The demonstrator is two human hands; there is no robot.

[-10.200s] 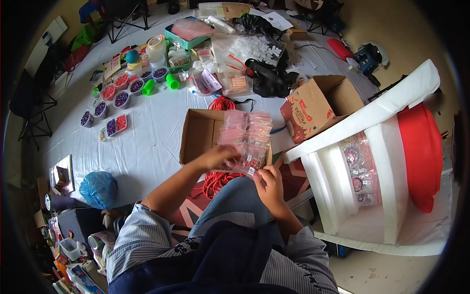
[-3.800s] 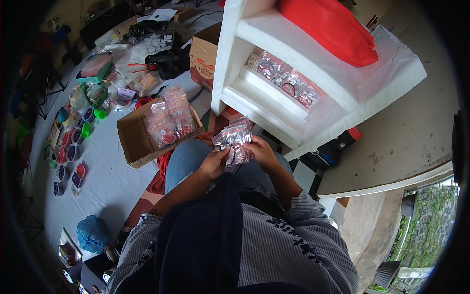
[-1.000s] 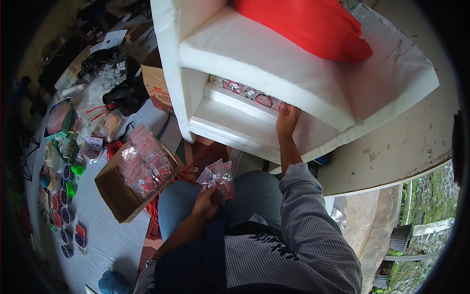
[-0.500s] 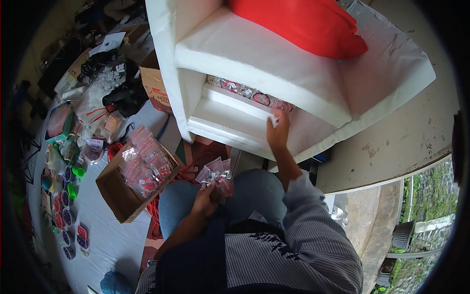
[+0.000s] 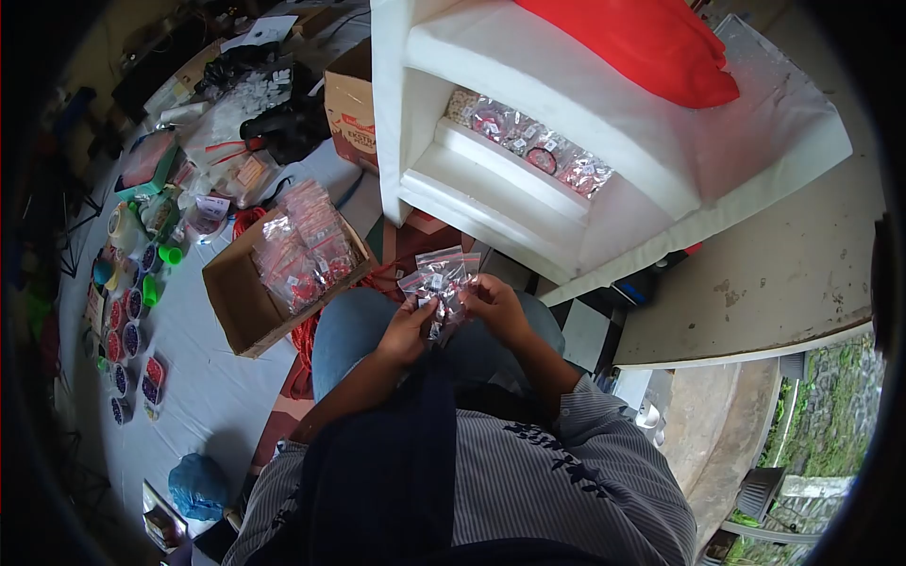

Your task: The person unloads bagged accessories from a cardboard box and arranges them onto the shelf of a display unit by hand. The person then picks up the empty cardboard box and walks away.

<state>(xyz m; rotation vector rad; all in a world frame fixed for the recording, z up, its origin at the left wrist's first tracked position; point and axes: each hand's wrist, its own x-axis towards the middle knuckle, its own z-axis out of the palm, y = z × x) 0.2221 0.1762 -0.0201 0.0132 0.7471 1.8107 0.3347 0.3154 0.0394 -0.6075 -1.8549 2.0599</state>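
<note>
Above my lap I hold a small bunch of clear zip bags (image 5: 438,274) with red seal lines; their contents are hard to make out through the glare. My left hand (image 5: 407,330) pinches the lower left side of the bunch. On its right side, the fingers of my right hand (image 5: 493,307) close on the bags' edge. Left of my knees, an open cardboard box (image 5: 243,330) holds many similar bags (image 5: 307,245) with red items inside. In front, a white shelf unit (image 5: 472,193) has more packed bags (image 5: 538,151) in its compartment, with red and dark ring shapes.
Red cloth (image 5: 651,47) drapes over the shelf unit. To the left, a pale sheet carries several small tubs of beads (image 5: 132,302), a blue plastic bag (image 5: 198,486) and black plastic (image 5: 283,132). Another cardboard box (image 5: 351,118) stands beside the unit; a curved wall (image 5: 746,274) is at right.
My right hand has come back from the shelf compartment to the bags in my left hand and now grips them too. The view has shifted, so the surroundings appear displaced.
</note>
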